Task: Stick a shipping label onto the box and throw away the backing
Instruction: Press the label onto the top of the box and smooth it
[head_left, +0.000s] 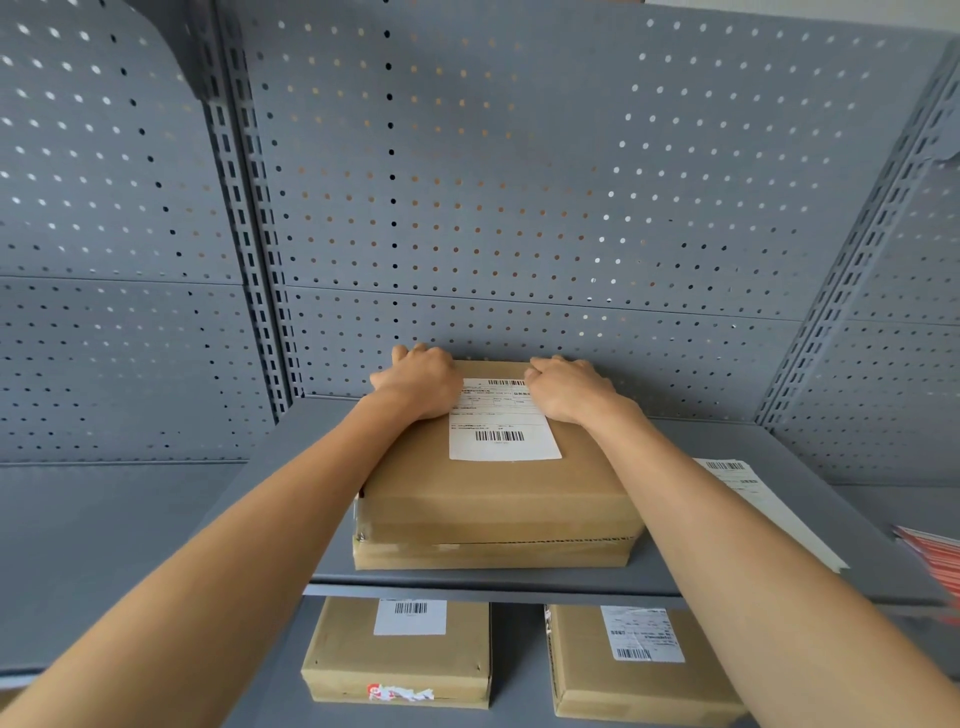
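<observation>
Up on the grey shelf (727, 582) before pegboard (519, 182), left hand (421, 382) and right hand (569, 387) press flat, grip apart, on the labelled box (493, 493).

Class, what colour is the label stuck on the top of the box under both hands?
White with black barcodes and print, on the label; head view.

Label (501, 421) on box (493, 499), box on shelf (727, 582)

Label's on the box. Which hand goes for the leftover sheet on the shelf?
Right, probably. The sheet lies on the shelf to the right of the box, just beyond the right forearm. The right hand and left hand both rest on the label; the left would cross over.
</observation>
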